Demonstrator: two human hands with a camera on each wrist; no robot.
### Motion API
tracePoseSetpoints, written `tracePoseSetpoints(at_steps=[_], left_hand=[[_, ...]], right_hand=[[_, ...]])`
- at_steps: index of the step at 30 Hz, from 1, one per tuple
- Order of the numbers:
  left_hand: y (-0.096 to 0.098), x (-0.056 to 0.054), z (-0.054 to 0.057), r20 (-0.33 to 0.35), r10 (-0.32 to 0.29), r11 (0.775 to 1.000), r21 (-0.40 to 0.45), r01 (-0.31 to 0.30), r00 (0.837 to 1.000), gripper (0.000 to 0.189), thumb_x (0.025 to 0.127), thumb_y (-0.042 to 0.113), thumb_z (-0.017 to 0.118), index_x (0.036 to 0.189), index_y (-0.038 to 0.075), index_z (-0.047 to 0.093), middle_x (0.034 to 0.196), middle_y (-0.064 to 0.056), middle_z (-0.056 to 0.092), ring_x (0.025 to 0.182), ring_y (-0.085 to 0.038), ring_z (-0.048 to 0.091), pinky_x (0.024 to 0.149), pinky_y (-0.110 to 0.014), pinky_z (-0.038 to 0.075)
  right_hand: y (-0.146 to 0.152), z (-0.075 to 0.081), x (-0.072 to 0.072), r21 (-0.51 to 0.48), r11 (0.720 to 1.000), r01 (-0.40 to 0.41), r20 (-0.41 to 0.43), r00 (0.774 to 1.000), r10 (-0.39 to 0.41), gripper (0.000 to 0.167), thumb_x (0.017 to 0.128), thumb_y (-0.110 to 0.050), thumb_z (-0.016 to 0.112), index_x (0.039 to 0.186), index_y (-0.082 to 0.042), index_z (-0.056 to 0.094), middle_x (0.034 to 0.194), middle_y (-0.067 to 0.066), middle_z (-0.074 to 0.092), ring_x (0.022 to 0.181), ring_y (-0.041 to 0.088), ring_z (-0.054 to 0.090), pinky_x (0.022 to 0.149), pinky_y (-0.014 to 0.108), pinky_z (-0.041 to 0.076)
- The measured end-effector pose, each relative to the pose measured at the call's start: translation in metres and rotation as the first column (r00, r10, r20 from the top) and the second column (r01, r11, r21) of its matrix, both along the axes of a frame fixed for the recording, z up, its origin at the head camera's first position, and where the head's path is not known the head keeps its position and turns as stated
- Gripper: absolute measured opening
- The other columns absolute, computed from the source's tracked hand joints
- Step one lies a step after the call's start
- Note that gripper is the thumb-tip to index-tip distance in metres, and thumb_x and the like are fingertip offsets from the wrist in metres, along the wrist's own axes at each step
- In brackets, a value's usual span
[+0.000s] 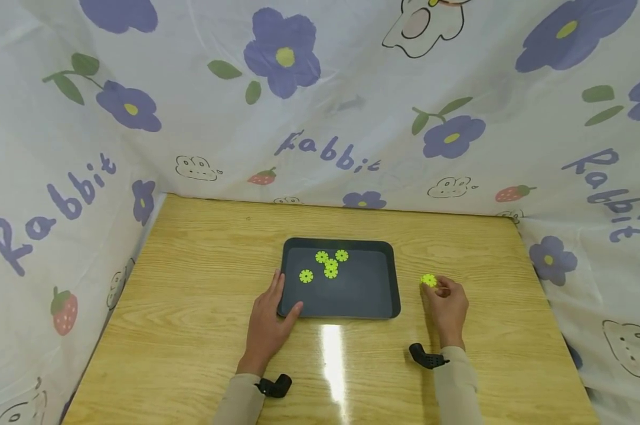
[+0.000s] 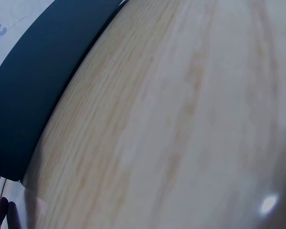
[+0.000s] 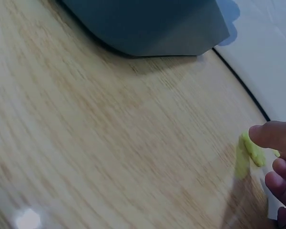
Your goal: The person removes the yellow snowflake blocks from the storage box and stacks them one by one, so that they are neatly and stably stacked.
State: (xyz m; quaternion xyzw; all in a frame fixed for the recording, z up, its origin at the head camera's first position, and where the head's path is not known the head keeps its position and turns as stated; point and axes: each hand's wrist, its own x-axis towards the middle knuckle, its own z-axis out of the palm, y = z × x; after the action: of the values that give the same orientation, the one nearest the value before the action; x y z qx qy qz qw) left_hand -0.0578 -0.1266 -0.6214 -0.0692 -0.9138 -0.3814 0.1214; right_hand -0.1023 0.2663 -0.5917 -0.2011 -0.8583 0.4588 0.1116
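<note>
Currently we see two bare hands at work on a wood-grain table (image 1: 192, 277), with a dark shallow tray (image 1: 359, 289) between them. Left hand (image 1: 269, 319): fingers extended along the tray's left side, thumb reaching over the near-left corner; we see nothing pinched in it. Right hand (image 1: 449, 304): well clear of the tray's right side, thumb and fingers pinching a yellow-green notched disc (image 1: 428, 280). From the right wrist we see this disc tilted on edge close to the tabletop; whether it touches, we cannot tell. Another yellow-green patch (image 3: 276, 153) shows by the fingers, too small for us to identify.

Inside the tray we count five similar discs (image 1: 330, 272): four bunched near the far wall, one apart to the left. Beige sleeves (image 1: 457, 386) and black wrist devices (image 1: 427, 356) on both arms. Behind, we note a white cloth (image 1: 192, 118) printed with purple flowers, strawberries and "Rabbit".
</note>
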Motion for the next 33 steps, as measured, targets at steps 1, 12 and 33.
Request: tracePoseSetpoints(at_steps=[1, 12, 33], left_hand=[[0.0, -0.0001, -0.0003, -0.002, 0.001, 1.0, 0.0, -0.001, 1.0, 0.081, 0.101, 0.044, 0.067, 0.164, 0.012, 0.029, 0.171, -0.002, 0.024, 0.147, -0.032, 0.042, 0.117, -0.055, 0.033], [0.0006, 0.0006, 0.0006, 0.015, 0.0, 1.0, 0.001, 0.0, 1.0, 0.08, 0.101, 0.045, 0.066, 0.165, 0.012, 0.029, 0.171, 0.0, 0.023, 0.148, -0.03, 0.04, 0.119, -0.054, 0.032], [0.0003, 0.0004, 0.0021, 0.019, -0.001, 1.0, 0.001, 0.001, 1.0, 0.08, 0.101, 0.044, 0.067, 0.165, 0.012, 0.029, 0.171, 0.001, 0.023, 0.148, -0.029, 0.04, 0.118, -0.054, 0.033]], right_hand=[[0.0002, -0.0007, -0.0002, 0.004, 1.0, -0.003, 0.001, 1.0, 0.003, 0.041, 0.096, -0.018, 0.077, 0.129, 0.004, 0.068, 0.115, 0.016, 0.061, 0.092, 0.022, 0.058, 0.064, 0.009, 0.04], [0.0023, -0.002, 0.0001, 0.027, 0.999, -0.033, 0.011, 0.999, 0.032, 0.038, 0.096, -0.016, 0.076, 0.127, 0.005, 0.069, 0.113, 0.017, 0.061, 0.092, 0.023, 0.057, 0.068, 0.014, 0.04], [0.0031, -0.0015, -0.0003, 0.024, 0.999, -0.039, 0.033, 0.999, 0.038, 0.039, 0.096, -0.014, 0.076, 0.128, 0.005, 0.069, 0.116, 0.019, 0.063, 0.092, 0.023, 0.057, 0.068, 0.013, 0.041]])
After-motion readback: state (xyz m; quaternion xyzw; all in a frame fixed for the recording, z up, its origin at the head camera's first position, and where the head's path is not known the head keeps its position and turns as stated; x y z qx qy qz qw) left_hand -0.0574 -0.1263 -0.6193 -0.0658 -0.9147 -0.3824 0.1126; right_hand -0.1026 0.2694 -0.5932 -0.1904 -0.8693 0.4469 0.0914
